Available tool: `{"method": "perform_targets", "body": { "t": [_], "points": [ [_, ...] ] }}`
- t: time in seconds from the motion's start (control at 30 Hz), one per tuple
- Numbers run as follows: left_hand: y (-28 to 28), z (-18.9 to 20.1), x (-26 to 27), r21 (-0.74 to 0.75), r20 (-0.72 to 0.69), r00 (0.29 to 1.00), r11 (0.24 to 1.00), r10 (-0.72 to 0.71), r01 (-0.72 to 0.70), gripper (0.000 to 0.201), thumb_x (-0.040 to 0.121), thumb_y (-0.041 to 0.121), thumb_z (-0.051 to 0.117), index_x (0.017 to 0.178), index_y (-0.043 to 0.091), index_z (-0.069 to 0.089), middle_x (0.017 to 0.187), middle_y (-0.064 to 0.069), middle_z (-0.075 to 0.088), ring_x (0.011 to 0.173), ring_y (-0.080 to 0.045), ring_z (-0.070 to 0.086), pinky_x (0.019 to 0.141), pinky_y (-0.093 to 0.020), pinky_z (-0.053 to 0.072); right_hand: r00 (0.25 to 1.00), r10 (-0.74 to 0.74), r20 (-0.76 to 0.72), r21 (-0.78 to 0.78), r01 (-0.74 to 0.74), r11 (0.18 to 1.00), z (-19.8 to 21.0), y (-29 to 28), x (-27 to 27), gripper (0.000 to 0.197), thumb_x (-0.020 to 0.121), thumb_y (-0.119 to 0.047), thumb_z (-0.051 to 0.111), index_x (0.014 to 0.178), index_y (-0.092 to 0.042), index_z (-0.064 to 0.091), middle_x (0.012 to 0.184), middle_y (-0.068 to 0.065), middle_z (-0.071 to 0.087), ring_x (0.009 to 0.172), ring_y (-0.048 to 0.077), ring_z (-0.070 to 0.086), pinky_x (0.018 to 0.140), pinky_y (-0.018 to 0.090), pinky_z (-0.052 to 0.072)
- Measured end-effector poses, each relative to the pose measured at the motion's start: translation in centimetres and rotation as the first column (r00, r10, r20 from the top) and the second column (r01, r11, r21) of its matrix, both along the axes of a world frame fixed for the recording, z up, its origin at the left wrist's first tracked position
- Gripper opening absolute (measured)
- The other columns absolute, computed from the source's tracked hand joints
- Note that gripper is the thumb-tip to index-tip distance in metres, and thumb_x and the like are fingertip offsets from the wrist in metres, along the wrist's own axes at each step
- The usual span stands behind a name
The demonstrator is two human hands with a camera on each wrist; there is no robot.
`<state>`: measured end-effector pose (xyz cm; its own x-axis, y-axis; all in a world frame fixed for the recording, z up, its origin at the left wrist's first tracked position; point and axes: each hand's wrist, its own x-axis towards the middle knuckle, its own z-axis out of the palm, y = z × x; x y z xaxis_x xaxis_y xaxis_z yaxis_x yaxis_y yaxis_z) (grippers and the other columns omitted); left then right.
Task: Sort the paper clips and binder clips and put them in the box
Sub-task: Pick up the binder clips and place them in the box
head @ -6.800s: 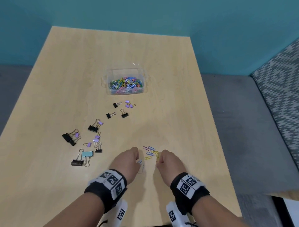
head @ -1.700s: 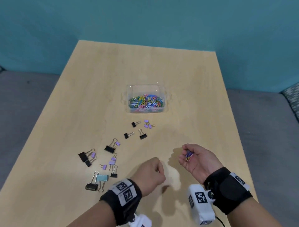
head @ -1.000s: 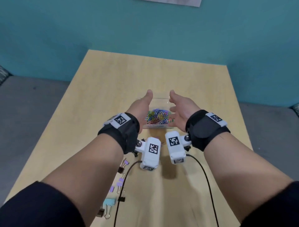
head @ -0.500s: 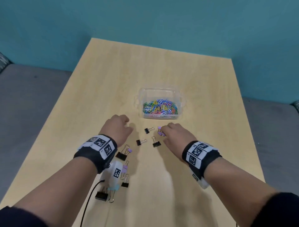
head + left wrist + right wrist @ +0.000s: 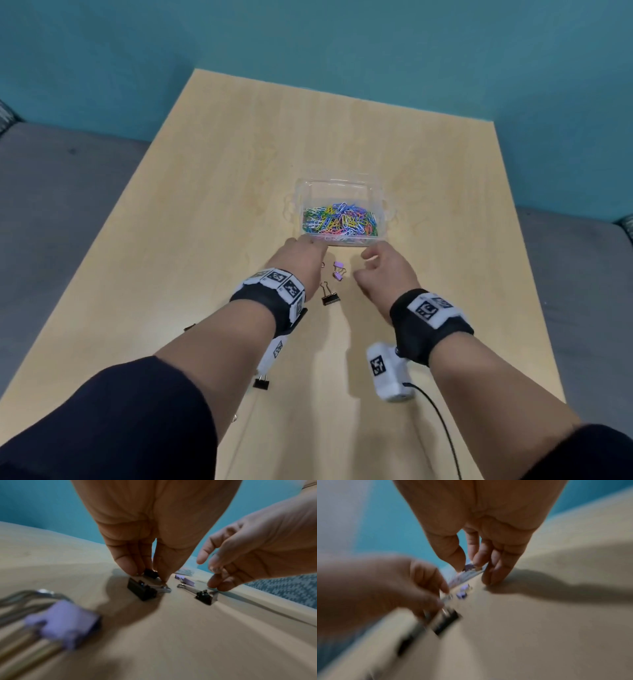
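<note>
A clear plastic box (image 5: pixel 342 185) holding several coloured paper clips (image 5: pixel 340 222) stands mid-table. Just in front of it my left hand (image 5: pixel 301 257) comes down on two small black binder clips. Its thumb and fingers (image 5: pixel 147 572) pinch the farther clip (image 5: pixel 150 573), while the nearer one (image 5: pixel 142 591) lies free. My right hand (image 5: pixel 366 265) hovers to the right, its fingers (image 5: pixel 496 568) loosely curled with nothing in them. Between the hands lie two purple binder clips (image 5: pixel 339 274) and a third black binder clip (image 5: pixel 330 298), also in the left wrist view (image 5: pixel 204 597).
More binder clips lie behind my left wrist: a black one (image 5: pixel 261 383) and a blurred purple one (image 5: pixel 65 622). A camera cable (image 5: pixel 442 428) trails from my right wrist. The table's right edge (image 5: pixel 513 240) drops to grey floor; a teal wall stands behind.
Both hands have moved forward toward the box. My left hand has shifted right onto the black binder clips, and my right hand has come off the purple ones.
</note>
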<state>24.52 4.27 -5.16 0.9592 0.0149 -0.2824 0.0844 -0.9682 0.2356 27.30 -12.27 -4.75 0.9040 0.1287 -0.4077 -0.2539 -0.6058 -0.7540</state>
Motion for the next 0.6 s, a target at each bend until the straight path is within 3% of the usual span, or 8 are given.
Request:
{"method": "perform_targets", "body": {
  "t": [0.07,0.13,0.2,0.3,0.33,0.4,0.5,0.6],
  "points": [
    [0.3,0.2,0.0,-0.090,0.012,0.996,0.992,0.093,-0.091,0.026,0.079,0.008,0.050,0.104,0.013,0.052,0.104,-0.011,0.054,0.090,-0.031,0.053,0.067,-0.033,0.040,0.901,-0.262,-0.346,0.423,0.399,0.814,0.4,-0.8,-0.1,0.011,0.084,0.002,0.056,0.088,-0.007,0.054,0.084,0.019,0.059,0.069,0.028,0.065,0.068,0.038,0.059],
    [0.8,0.5,-0.2,-0.243,0.011,0.963,0.935,0.270,-0.259,0.023,0.077,0.013,0.054,0.099,0.015,0.057,0.095,-0.006,0.059,0.082,-0.027,0.057,0.067,-0.031,0.045,0.742,-0.306,-0.596,0.551,0.655,0.517,0.7,-1.6,-0.2,0.007,0.089,0.005,0.050,0.085,0.000,0.052,0.081,0.015,0.051,0.075,0.032,0.064,0.066,0.034,0.060],
    [1.4,0.7,-0.7,-0.517,-0.094,0.850,0.704,0.518,-0.486,0.014,0.072,0.011,0.056,0.084,0.015,0.062,0.075,-0.002,0.064,0.067,-0.023,0.061,0.066,-0.032,0.051,0.674,-0.289,-0.680,0.544,0.727,0.419,0.6,-2.2,-0.3,0.017,0.087,0.006,0.039,0.079,-0.001,0.051,0.079,0.013,0.049,0.068,0.027,0.060,0.055,0.026,0.057],
    [2.4,0.9,-2.2,-0.790,-0.460,0.606,0.012,0.649,-0.612,0.010,0.075,-0.005,0.056,0.073,0.004,0.057,0.066,-0.013,0.060,0.055,-0.027,0.063,0.070,-0.038,0.057,0.677,-0.289,-0.677,0.460,0.695,0.552,0.7,-1.7,-0.2,0.025,0.081,0.008,0.030,0.080,-0.003,0.052,0.078,0.015,0.059,0.052,0.018,0.050,0.044,0.021,0.042],
    [2.7,1.0,-2.8,-0.797,-0.535,0.566,-0.152,0.628,-0.584,0.011,0.078,-0.009,0.054,0.075,0.001,0.054,0.070,-0.016,0.058,0.057,-0.028,0.063,0.070,-0.038,0.057,0.694,-0.295,-0.657,0.428,0.665,0.612,0.8,-1.2,-0.1,0.026,0.081,0.007,0.030,0.081,-0.005,0.053,0.073,0.012,0.058,0.050,0.017,0.044,0.043,0.021,0.036],
    [3.2,1.5,-3.8,-0.791,-0.596,0.539,-0.320,0.594,-0.521,0.017,0.082,-0.015,0.044,0.079,0.001,0.049,0.075,-0.019,0.058,0.060,-0.028,0.061,0.067,-0.037,0.057,0.756,-0.322,-0.570,0.325,0.567,0.757,0.9,0.0,0.2,0.019,0.083,0.001,0.036,0.080,-0.008,0.053,0.062,0.007,0.047,0.047,0.017,0.034,0.044,0.022,0.027],
    [3.8,1.9,-4.6,-0.795,-0.578,0.518,-0.294,0.631,-0.530,0.025,0.082,-0.015,0.032,0.085,0.003,0.049,0.072,-0.016,0.054,0.057,-0.023,0.051,0.053,-0.031,0.050,0.966,-0.104,-0.236,-0.064,0.091,0.994,0.7,2.0,0.6,0.024,0.091,-0.030,0.048,0.093,-0.007,0.054,0.072,0.006,0.054,0.061,0.023,0.051,0.057,0.030,0.039],
    [4.3,1.1,-5.1,-0.777,-0.451,0.583,0.024,0.676,-0.629,0.014,0.083,0.001,0.043,0.083,0.011,0.053,0.068,-0.008,0.048,0.056,-0.020,0.044,0.052,-0.031,0.043,0.970,0.224,-0.096,-0.371,-0.243,0.896,0.5,3.4,0.1,0.050,0.090,-0.049,0.049,0.122,-0.012,0.042,0.105,0.003,0.063,0.089,0.027,0.060,0.069,0.031,0.039]
  ]
}}
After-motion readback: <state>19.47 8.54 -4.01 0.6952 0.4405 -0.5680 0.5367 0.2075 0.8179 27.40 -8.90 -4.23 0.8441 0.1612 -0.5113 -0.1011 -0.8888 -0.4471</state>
